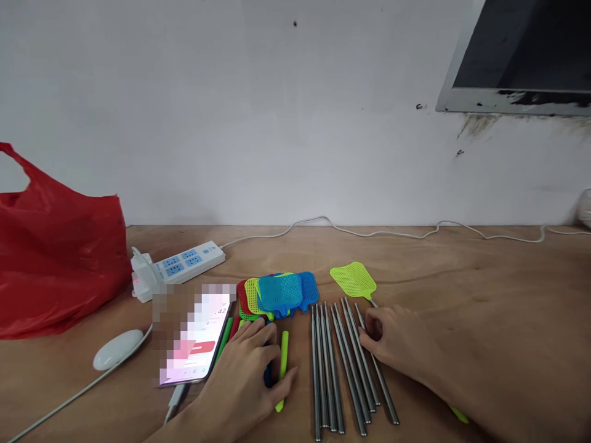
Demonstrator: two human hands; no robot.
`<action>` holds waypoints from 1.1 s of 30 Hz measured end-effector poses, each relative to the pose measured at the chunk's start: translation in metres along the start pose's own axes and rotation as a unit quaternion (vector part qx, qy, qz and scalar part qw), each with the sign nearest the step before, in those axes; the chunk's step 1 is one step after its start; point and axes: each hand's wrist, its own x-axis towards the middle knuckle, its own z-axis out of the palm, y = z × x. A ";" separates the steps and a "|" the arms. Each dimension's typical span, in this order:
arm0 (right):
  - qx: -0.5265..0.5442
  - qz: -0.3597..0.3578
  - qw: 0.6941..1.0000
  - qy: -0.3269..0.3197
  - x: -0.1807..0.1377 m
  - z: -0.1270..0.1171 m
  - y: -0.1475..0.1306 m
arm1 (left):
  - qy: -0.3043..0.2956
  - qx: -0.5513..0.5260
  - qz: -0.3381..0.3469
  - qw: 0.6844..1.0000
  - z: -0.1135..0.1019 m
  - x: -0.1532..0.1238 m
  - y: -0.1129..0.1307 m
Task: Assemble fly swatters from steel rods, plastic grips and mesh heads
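My left hand [249, 363] is open, its loosely bent fingers resting over coloured handles. Its thumb lies across a yellow-green handle [284, 351], and a green handle [225, 338] shows beside the fingers. Some handles are partly hidden. Fly swatter heads in red, yellow, green and blue [280, 291] overlap just beyond. My right hand [392, 338] is closed, thumb and forefinger pinched at the rightmost metal rod [384, 391]. Several more metal rods [329, 369] lie side by side between my hands. A yellow-green fly swatter [355, 280] runs beneath my right hand, its handle end [458, 413] showing past the forearm.
A lit phone [203, 344] lies left of my left hand, with a cable plugged in. Farther left are a white mouse-shaped device [118, 348], a power strip [191, 263] and a red plastic bag [64, 258]. A white cord [378, 233] runs along the wall.
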 end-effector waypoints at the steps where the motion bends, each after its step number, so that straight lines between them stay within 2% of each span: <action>1: 0.009 -0.006 1.000 0.000 -0.001 0.001 -0.002 | -0.001 0.001 0.000 1.000 0.000 0.000 0.001; 6: 0.036 -0.024 0.999 0.001 -0.003 0.005 -0.008 | 0.000 -0.015 -0.023 1.000 0.000 0.001 0.003; 16: 0.034 0.006 0.999 -0.002 -0.004 0.005 -0.005 | -0.011 -0.081 -0.062 0.995 -0.004 0.002 0.006; 25: 0.032 0.018 0.999 -0.002 -0.004 0.005 -0.004 | -0.007 -0.140 -0.054 0.989 -0.006 0.001 0.009; 27: 0.070 0.018 0.997 0.005 -0.003 0.006 -0.002 | 0.000 -0.144 -0.046 0.988 -0.005 -0.001 0.009; 29: 0.165 0.027 0.986 0.012 -0.001 0.007 0.001 | 0.009 -0.147 -0.037 0.988 -0.003 -0.003 0.008; 33: 0.354 0.052 0.934 0.008 0.006 0.003 0.011 | 0.012 -0.151 -0.026 0.988 -0.003 -0.003 0.008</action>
